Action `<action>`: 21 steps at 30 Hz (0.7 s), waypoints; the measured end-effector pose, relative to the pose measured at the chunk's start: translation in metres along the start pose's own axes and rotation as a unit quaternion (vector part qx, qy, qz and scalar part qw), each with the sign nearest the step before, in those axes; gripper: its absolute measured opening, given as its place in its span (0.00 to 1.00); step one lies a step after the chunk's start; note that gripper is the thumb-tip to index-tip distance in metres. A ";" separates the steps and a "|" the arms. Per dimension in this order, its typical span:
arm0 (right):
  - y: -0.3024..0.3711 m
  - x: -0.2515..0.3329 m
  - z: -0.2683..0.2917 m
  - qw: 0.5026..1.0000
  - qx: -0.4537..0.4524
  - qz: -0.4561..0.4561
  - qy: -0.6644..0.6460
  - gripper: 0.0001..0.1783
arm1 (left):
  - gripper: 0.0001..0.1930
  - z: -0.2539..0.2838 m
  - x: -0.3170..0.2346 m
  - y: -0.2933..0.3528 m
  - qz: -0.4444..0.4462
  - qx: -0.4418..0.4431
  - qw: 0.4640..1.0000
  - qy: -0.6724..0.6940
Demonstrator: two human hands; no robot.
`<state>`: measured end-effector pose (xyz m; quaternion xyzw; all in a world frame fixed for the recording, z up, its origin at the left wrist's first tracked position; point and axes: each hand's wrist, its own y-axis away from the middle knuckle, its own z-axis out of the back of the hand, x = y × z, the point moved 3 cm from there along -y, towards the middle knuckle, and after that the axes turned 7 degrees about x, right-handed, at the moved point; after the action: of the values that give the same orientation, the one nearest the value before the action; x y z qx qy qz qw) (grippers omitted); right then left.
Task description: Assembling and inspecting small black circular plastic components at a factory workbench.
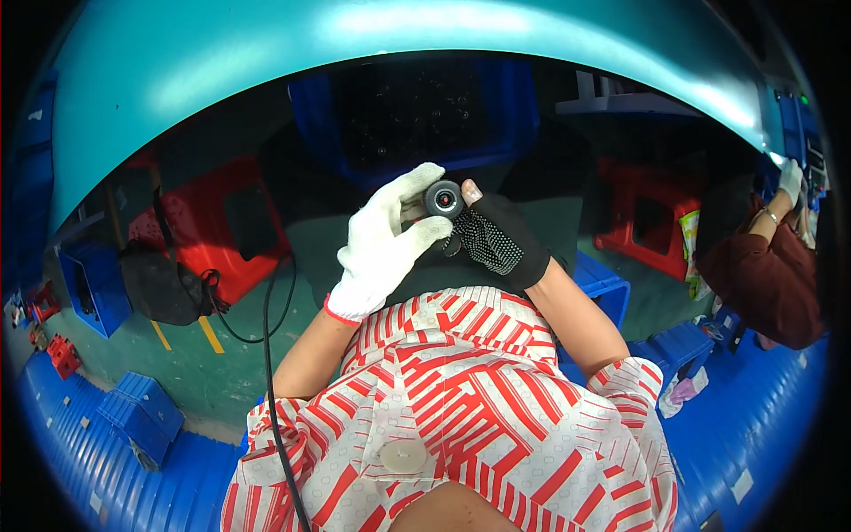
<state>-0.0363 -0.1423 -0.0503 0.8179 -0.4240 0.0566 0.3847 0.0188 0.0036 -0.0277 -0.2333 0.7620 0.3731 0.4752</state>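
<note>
My left hand (383, 232), in a white knitted glove with a red cuff edge, pinches a small round black part (444, 200) between thumb and fingers. The part has a pale metal ring and a dark centre with a small red spot. My right hand (502, 236), in a black fingerless glove with white grip dots, is closed against the part's right side. Its bare thumb tip lies by the rim, and its other fingers curl below, partly hidden. Beyond both hands, a blue bin (310, 124) with a dark inside holds several small shiny ring-like pieces (424, 111).
A teal curved surface (425, 31) spans the far side. Red stools (217, 239) stand left and right (651, 217). A black bag (161, 284) and blue crates (142, 412) are to the left. A cable (269, 372) runs by my left arm. Another person (767, 275) works at far right.
</note>
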 end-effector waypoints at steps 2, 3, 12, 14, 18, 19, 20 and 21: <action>0.001 0.001 0.000 1.000 0.000 -0.001 0.001 0.22 | 0.30 0.000 -0.003 -0.001 0.002 -0.002 1.000 -0.017; 0.001 0.002 0.000 1.000 0.000 0.000 0.002 0.22 | 0.30 0.000 -0.002 -0.001 0.002 -0.002 1.000 -0.017; 0.003 0.007 -0.004 1.000 0.021 0.014 0.004 0.19 | 0.29 -0.001 0.002 -0.002 -0.009 -0.004 1.000 -0.018; 0.001 0.003 -0.004 0.999 0.021 0.034 0.009 0.18 | 0.29 0.001 0.004 0.001 0.010 -0.006 1.000 -0.010; -0.005 0.004 0.008 0.972 -0.076 0.121 0.187 0.26 | 0.30 0.006 0.011 -0.006 0.007 -0.057 0.998 0.036; -0.009 0.008 0.009 0.962 -0.078 0.142 0.220 0.25 | 0.29 0.010 0.012 -0.006 -0.003 -0.069 0.997 0.030; -0.011 0.016 0.010 0.950 -0.082 0.163 0.252 0.24 | 0.29 0.014 0.014 -0.006 -0.013 -0.080 0.996 0.025; -0.016 0.024 0.014 0.929 -0.079 0.180 0.313 0.20 | 0.27 0.017 0.012 -0.005 -0.024 -0.094 0.995 0.023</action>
<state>-0.0128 -0.1616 -0.0590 0.6354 -0.4254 0.3445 0.5446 0.0264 0.0143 -0.0444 -0.3036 0.7287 0.4256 0.4423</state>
